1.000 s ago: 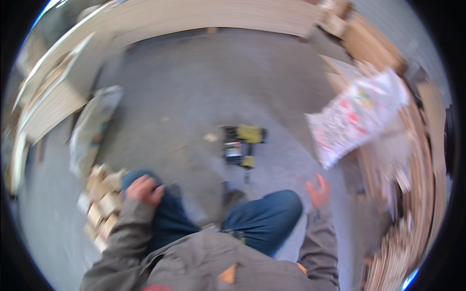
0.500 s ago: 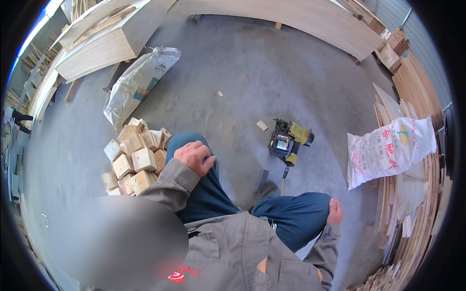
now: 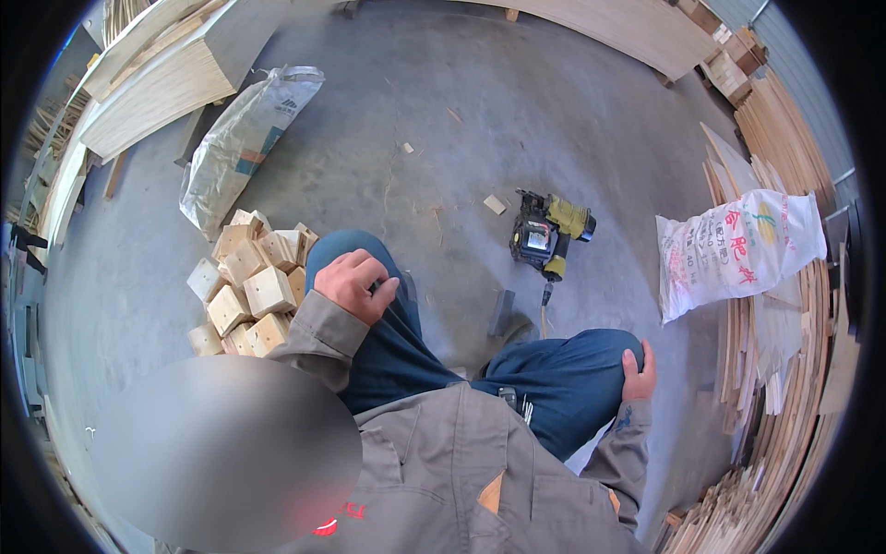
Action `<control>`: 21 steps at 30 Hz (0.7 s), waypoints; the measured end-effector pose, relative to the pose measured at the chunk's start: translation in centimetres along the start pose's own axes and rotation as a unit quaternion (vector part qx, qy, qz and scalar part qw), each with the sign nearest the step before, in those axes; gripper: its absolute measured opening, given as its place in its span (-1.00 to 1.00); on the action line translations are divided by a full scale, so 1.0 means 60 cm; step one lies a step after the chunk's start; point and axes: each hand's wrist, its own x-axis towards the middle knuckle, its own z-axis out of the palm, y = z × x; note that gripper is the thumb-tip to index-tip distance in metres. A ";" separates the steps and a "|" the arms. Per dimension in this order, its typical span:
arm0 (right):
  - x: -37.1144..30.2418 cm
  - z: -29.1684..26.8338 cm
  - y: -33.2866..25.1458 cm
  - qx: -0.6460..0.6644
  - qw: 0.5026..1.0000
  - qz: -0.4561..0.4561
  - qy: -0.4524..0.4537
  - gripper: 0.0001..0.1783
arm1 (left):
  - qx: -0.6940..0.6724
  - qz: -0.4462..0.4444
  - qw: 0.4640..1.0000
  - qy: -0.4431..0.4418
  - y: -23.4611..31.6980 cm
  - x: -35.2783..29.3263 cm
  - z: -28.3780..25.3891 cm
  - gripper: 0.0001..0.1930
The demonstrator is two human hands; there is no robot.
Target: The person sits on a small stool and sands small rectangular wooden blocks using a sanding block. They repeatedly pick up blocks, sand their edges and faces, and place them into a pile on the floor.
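Observation:
My left hand (image 3: 353,286) rests on my left knee, its fingers loosely curled and the thumb near the bent index finger; nothing shows in it. Over the outer side of my right knee lies my right hand (image 3: 639,371), thumb apart from the fingers and holding nothing. Close to my left knee is a heap of pale wooden blocks (image 3: 269,291), some with small holes in their faces. A black and yellow nail gun (image 3: 544,235) lies on the floor ahead of my knees, with an air hose (image 3: 546,300) at its end. Neither hand touches the blocks or the gun.
A dark grey block (image 3: 500,312) is between my legs. A crumpled whitish sack (image 3: 249,148) lies beyond the heap. At right a full white sack (image 3: 743,249) rests on stacked wooden strips (image 3: 784,369). Plywood stacks (image 3: 166,97) stand far left. Wood scraps (image 3: 495,203) dot the floor.
The view has shifted a little, so most things sit higher in the picture. My left hand has curled slightly differently on the knee. On the right knee, my thumb now shows apart from the fingers.

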 end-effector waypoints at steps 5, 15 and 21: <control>0.008 0.002 0.006 -0.031 0.999 0.006 -0.015 -0.29 | -0.018 0.009 1.000 0.009 -0.018 -0.010 0.004 -0.83; 0.018 -0.003 0.019 -0.027 0.999 0.024 -0.024 -0.30 | -0.027 0.014 0.999 -0.008 0.009 0.001 0.023 -0.83; 0.013 -0.003 0.025 -0.023 0.999 0.024 -0.012 -0.29 | -0.023 0.021 0.999 -0.001 0.015 0.005 0.024 -0.83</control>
